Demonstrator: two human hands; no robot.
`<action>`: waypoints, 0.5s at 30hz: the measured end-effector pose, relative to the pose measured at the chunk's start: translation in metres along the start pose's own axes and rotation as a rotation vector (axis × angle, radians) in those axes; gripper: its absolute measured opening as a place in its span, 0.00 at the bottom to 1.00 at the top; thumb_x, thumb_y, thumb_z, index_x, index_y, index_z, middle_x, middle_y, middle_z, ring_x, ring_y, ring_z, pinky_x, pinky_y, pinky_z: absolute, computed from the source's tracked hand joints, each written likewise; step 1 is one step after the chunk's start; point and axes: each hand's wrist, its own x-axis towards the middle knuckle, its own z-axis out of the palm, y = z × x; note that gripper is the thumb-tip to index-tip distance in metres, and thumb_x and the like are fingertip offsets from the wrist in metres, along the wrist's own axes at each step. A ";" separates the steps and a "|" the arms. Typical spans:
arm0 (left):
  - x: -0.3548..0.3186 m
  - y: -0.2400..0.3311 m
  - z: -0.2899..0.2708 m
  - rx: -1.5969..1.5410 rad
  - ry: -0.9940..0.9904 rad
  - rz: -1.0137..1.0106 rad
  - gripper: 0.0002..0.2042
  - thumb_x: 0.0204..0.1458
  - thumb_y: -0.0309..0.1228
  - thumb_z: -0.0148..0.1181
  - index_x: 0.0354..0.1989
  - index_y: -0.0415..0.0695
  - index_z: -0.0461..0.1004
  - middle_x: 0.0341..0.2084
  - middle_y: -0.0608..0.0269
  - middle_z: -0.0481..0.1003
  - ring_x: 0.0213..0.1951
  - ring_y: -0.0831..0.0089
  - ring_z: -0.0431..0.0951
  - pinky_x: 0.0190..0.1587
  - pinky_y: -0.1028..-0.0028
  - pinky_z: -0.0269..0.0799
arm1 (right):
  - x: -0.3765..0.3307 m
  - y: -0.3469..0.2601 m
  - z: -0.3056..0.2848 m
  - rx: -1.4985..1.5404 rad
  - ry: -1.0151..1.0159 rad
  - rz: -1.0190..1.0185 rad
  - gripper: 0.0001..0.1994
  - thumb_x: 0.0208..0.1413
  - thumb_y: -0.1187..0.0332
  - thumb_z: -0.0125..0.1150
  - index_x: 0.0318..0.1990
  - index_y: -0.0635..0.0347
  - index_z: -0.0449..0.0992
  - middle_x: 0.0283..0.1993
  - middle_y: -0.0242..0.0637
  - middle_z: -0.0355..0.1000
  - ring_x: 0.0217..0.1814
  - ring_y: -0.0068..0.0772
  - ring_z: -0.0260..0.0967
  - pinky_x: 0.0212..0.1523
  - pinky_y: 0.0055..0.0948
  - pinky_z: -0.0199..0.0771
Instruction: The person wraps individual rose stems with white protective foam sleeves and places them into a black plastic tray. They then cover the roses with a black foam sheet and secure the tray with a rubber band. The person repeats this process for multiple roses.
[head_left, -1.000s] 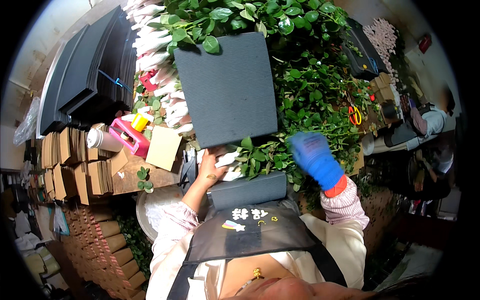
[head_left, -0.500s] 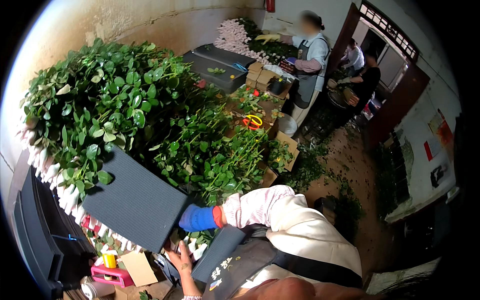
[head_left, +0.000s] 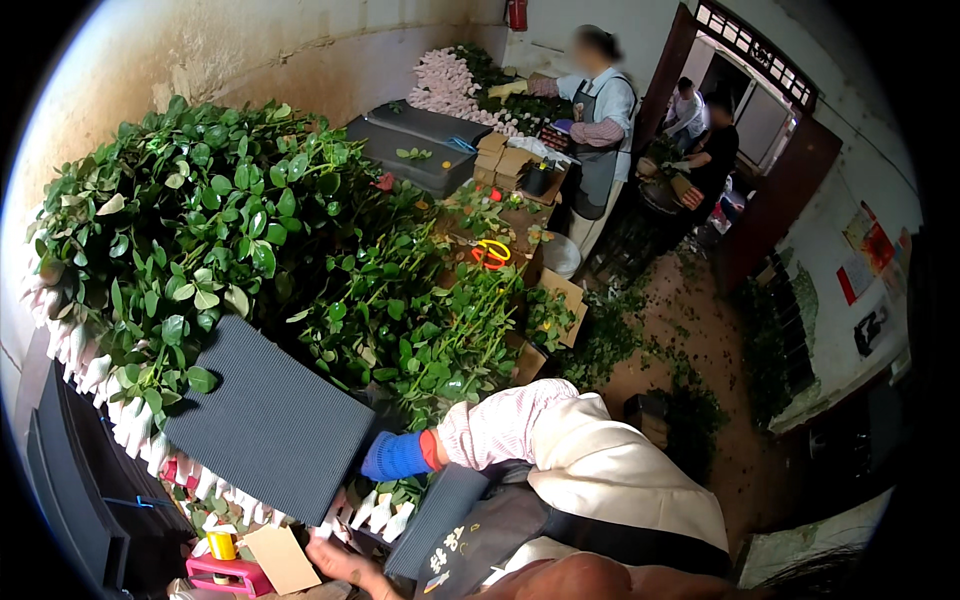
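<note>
A dark grey corrugated sheet (head_left: 275, 420) slants over a big heap of leafy green stems (head_left: 200, 220). My right hand (head_left: 392, 457), in a blue knitted glove with a red cuff, grips the sheet's right edge; its fingers pass out of sight behind it. Below the sheet's lower corner is my left hand (head_left: 345, 568), bare and open, fingers stretched out, holding nothing I can see. Several pale sleeved flower heads (head_left: 385, 515) lie between my hands, next to a second corrugated piece (head_left: 438, 515) against my apron. More pale sleeved heads (head_left: 135, 425) line the heap's left side.
A pink holder with a yellow roll (head_left: 228, 570) and a cardboard piece (head_left: 283, 558) sit at lower left, near stacked black sheets (head_left: 90, 490). Scissors with yellow and orange handles (head_left: 491, 253) lie on the table. A co-worker (head_left: 600, 130) stands beyond; cut leaves litter the floor (head_left: 690, 330).
My left hand has moved down, away from the sheet's lower corner, uncovering pale flower heads. The sheet has shifted slightly down; my right hand stays at its edge. The whole view has shifted slightly.
</note>
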 end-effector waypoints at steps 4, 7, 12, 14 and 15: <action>0.028 -0.029 -0.064 0.161 -0.083 -0.032 0.07 0.64 0.31 0.52 0.36 0.41 0.64 0.31 0.61 0.68 0.30 0.71 0.71 0.34 0.73 0.74 | 0.011 -0.001 -0.034 0.221 -0.070 -0.051 0.10 0.47 0.61 0.62 0.29 0.58 0.82 0.25 0.44 0.77 0.26 0.51 0.76 0.24 0.49 0.73; 0.009 -0.004 -0.014 0.524 -0.271 0.176 0.09 0.60 0.30 0.58 0.38 0.38 0.66 0.26 0.65 0.64 0.32 0.73 0.68 0.37 0.70 0.66 | 0.005 0.000 -0.020 0.158 -0.043 -0.073 0.08 0.46 0.63 0.62 0.27 0.57 0.82 0.23 0.43 0.76 0.23 0.48 0.75 0.20 0.49 0.69; 0.011 -0.031 -0.001 0.557 -0.379 0.199 0.15 0.63 0.35 0.56 0.35 0.31 0.71 0.28 0.56 0.68 0.32 0.65 0.68 0.37 0.66 0.65 | 0.007 -0.012 -0.001 -0.139 0.037 -0.018 0.03 0.47 0.68 0.61 0.26 0.53 0.80 0.23 0.35 0.76 0.23 0.40 0.75 0.17 0.42 0.66; 0.011 -0.048 -0.005 0.407 -0.316 0.235 0.13 0.64 0.33 0.53 0.34 0.33 0.73 0.27 0.60 0.69 0.32 0.69 0.69 0.37 0.68 0.64 | 0.007 -0.013 -0.007 -0.169 0.024 -0.025 0.02 0.48 0.69 0.61 0.27 0.51 0.80 0.24 0.32 0.76 0.25 0.38 0.76 0.19 0.40 0.68; 0.013 -0.058 -0.011 0.324 -0.245 0.173 0.12 0.64 0.32 0.53 0.35 0.34 0.73 0.27 0.61 0.69 0.31 0.71 0.69 0.35 0.70 0.64 | 0.005 -0.013 -0.006 -0.166 0.016 -0.021 0.02 0.48 0.69 0.61 0.27 0.52 0.80 0.24 0.32 0.76 0.25 0.39 0.76 0.19 0.40 0.68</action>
